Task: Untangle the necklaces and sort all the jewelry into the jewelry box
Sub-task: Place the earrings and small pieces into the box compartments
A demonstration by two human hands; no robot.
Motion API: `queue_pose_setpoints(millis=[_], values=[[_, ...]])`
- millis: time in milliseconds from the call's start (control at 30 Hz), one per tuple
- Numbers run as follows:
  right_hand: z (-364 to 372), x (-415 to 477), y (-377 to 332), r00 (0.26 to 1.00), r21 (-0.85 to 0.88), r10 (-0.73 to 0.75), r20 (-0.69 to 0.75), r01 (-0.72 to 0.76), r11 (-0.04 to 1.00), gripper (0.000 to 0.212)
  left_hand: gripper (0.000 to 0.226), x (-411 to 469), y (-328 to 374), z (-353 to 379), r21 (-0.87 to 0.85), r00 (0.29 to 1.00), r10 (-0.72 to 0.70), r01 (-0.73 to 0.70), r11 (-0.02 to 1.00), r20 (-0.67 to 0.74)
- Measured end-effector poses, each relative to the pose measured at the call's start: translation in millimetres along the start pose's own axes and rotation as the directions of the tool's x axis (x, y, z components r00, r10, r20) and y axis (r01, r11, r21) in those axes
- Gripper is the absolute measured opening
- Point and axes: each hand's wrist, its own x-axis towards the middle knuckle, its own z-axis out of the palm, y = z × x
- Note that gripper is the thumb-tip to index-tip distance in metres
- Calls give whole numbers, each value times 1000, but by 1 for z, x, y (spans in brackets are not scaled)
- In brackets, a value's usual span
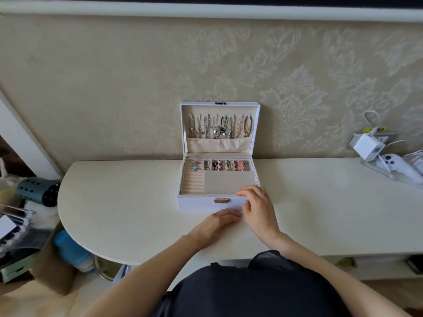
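jewelry box (pixel 196 203): white, open, on the pale table (pixel 114 202) with its lid (pixel 219 108) upright against the wall.
Contents: necklaces (pixel 219 125) hang side by side on hooks in the lid, ends dropping toward the fabric pocket. Earrings (pixel 225 165) sit in the small rear compartments. A blue charm (pixel 194 168) lies at the top of the ring rolls (pixel 191 184). All the jewelry I can see is inside the box.
Right hand (pixel 257 207): fingers almost straight along the front-right rim, thumb against the front wall. Looks like a light touch, not a firm clasp; nothing else held.
Left hand (pixel 219 221): flat on the table, fingertips at the foot of the box front, holding nothing.
Handling, box: probably rigid and light, with a smooth skin that could slide on the tabletop. Steady the base by its side walls. Take the lid at its top edge, near the latch (pixel 221 200) catch.
Handling, chains: thin, limp and quick to re-tangle. Any tilt or fast closing would likely swing them together.
Stage (judged): sorting appears finished or nearly so.
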Motion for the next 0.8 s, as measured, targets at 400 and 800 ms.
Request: queue_pose_setpoints(millis=[400,800], values=[[-9,-12,9,991,-87,-102,-85,94,992,34,22,-29,-9,-25,116,868,-3,70,991,-497],[20,-24,1,888,109,43,459,-104,989,24,32,-51,-8,-33,-90,853,-475,467,880,-216]])
